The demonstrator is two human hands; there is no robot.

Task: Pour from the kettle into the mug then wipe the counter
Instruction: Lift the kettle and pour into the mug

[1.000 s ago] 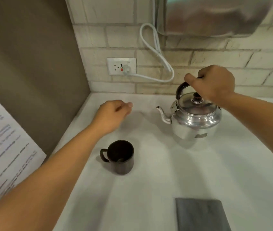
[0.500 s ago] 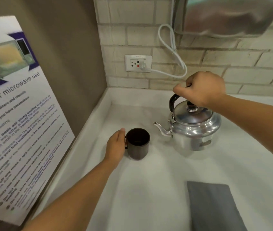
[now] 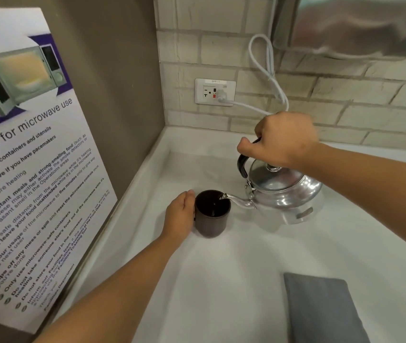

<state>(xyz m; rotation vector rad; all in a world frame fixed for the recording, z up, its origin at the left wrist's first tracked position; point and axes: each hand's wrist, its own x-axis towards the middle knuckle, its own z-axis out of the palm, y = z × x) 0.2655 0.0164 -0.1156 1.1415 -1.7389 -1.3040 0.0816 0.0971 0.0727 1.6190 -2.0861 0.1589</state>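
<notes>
Your two hands are busy in the corner of the white desk (image 3: 246,280).

On the left wall a poster (image 3: 31,169) reads "for microwave use" and "Wipe off any mess or spill". Your left hand (image 3: 179,216) grips the handle side of the dark mug (image 3: 212,215), near the desk's left edge. Your right hand (image 3: 283,139) is wrapped around the black handle of the shiny kettle (image 3: 286,191); its spout tip is over the mug. The desk is bare in front, down to a grey cloth (image 3: 320,310) lying near you on the right.

Both forearms are bare to the frame edge, with no sleeves, and the hands (image 3: 283,139) are bare.
</notes>
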